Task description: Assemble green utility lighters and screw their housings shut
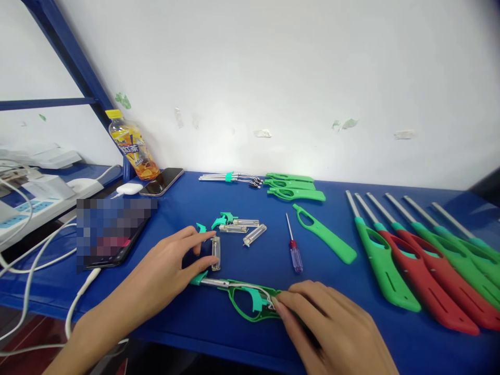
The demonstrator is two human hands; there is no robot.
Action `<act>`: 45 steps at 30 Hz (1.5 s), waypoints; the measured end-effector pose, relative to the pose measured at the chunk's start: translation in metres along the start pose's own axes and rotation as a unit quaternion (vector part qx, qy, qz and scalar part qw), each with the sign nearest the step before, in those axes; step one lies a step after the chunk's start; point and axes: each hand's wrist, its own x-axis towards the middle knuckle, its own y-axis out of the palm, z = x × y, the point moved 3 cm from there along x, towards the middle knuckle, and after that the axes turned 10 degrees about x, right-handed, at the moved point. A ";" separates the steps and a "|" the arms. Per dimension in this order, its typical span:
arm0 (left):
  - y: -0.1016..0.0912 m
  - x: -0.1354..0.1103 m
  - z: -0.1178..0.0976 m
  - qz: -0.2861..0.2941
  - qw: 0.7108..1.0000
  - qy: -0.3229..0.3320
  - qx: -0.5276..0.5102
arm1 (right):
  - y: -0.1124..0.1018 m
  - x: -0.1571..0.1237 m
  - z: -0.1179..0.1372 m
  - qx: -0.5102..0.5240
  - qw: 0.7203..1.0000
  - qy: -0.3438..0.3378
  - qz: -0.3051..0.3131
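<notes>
My left hand (pixel 175 258) has its thumb and index finger against a small clear fuel tank (pixel 216 253) standing on end from my view. Near it lie more clear tanks (pixel 233 228) and small teal triggers (pixel 219 223). My right hand (pixel 332 323) holds an opened green lighter shell (pixel 236 311), its fingertips pressed at the wires by the trigger. A teal trigger (pixel 255 300) sits inside the shell's loop, and a metal tube (pixel 214 282) with a white wire runs left from it. My right palm hides the handle end.
A screwdriver (pixel 295 255) and a loose green shell half (pixel 328 237) lie beyond my right hand. Assembled green and red lighters (pixel 410 260) line the right. Green shells (pixel 292 194) and metal tubes with wires (pixel 219 177) lie by the wall. Phones (pixel 164 181), cables and a drink bottle (pixel 135 148) stand left.
</notes>
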 end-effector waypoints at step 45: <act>-0.005 0.000 -0.005 -0.001 0.995 -0.059 -0.086 | 0.001 0.000 -0.002 -0.002 1.000 -0.007 0.005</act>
